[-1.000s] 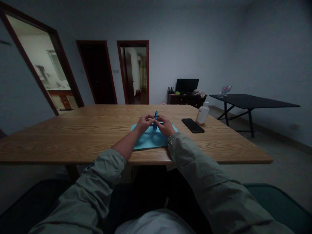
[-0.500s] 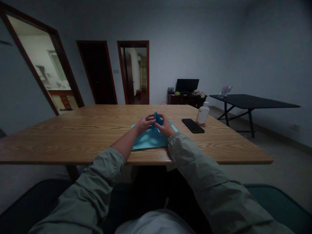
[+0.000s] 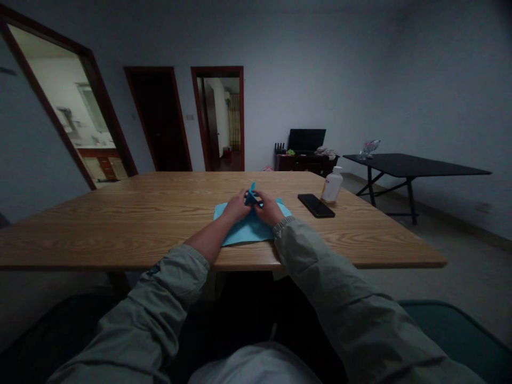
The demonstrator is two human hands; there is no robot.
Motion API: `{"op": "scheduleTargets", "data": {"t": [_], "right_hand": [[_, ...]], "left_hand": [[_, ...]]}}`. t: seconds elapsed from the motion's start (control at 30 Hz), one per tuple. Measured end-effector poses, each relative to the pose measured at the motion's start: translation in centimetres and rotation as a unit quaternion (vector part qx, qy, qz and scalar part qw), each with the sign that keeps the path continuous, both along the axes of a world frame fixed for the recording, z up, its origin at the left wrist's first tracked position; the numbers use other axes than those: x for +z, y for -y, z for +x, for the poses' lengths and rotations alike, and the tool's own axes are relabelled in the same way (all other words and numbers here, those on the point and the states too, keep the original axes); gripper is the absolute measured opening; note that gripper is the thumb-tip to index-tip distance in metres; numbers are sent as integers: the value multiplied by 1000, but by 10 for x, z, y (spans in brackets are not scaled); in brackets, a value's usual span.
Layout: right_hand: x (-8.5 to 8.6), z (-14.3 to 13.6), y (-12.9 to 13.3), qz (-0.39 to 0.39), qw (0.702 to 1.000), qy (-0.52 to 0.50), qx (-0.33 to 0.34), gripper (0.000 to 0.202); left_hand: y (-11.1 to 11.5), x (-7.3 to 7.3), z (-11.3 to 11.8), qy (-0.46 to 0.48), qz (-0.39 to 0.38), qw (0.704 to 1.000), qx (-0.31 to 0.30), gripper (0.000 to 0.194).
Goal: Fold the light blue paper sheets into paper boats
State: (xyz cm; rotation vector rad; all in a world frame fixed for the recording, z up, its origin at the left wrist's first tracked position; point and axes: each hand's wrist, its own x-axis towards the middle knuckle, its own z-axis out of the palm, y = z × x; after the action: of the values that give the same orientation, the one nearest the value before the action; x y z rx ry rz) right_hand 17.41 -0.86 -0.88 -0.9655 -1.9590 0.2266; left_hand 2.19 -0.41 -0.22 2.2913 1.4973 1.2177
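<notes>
In the head view, the left hand point(image 3: 238, 207) and the right hand point(image 3: 269, 208) are meeting above the near middle of a wooden table point(image 3: 120, 224), and a small folded blue piece point(image 3: 252, 191) is standing between their fingertips. The left fingers are closing on its left side, pressing close against it, with their tips partly hidden behind the folds. The right thumb and forefinger are pinching it from the right, lower down, and a narrow gap is showing between those two digits. The piece is rising above the grip, its pointed top edge sticking up clear of both hands and leaning slightly to the right, while its lower part is sinking into shadow among the fingers; whether its bottom is touching anything is too dark to tell. Beneath the hands, a light blue sheet point(image 3: 250, 232) is lying flat on the table, its near edge running close to the table's edge. The left sleeve point(image 3: 176, 277) is sitting pushed up the forearm, and the right sleeve point(image 3: 312, 261) is reaching the wrist. Right of the hands and well apart from them, a black phone point(image 3: 316, 205) is lying flat, and a white pump bottle point(image 3: 332, 185) is standing upright just beyond it.
</notes>
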Motion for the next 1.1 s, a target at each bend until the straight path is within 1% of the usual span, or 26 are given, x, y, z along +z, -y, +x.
{"op": "scheduleTargets", "data": {"t": [0.07,0.13,0.3,0.43,0.57,0.67,0.7,0.77,0.87,0.97,1.03,1.1], "right_hand": [[2,-1,4,4,999,31,-37,49],[6,-3,7,-4,995,53,-88,47],[17,-6,16,-15,976,81,-202,37],[20,-6,18,-31,962,92,-255,31],[20,2,14,-26,953,84,-289,30],[20,12,9,-29,952,88,-292,32],[20,15,8,-38,951,96,-291,33],[18,20,6,-53,949,124,-285,36],[12,22,7,-57,944,210,-248,43],[7,18,9,-92,927,320,-174,44],[6,14,10,-135,917,346,-141,40],[6,13,9,-162,919,333,-136,37]], "left_hand": [[4,3,1,-43,-6,998,44,34],[9,8,4,-66,2,995,69,29],[16,16,12,-59,60,993,82,21],[14,16,9,-31,85,991,103,26],[6,16,0,-1,105,988,111,32],[-3,17,-11,16,106,989,100,31],[-6,17,-16,18,95,991,94,30],[-12,14,-26,9,48,996,80,31],[-16,6,-37,-80,-55,995,37,33],[-16,-1,-39,-180,-144,973,-22,31],[-16,-3,-38,-210,-173,962,-40,36],[-16,-4,-37,-224,-179,957,-39,39]]}}
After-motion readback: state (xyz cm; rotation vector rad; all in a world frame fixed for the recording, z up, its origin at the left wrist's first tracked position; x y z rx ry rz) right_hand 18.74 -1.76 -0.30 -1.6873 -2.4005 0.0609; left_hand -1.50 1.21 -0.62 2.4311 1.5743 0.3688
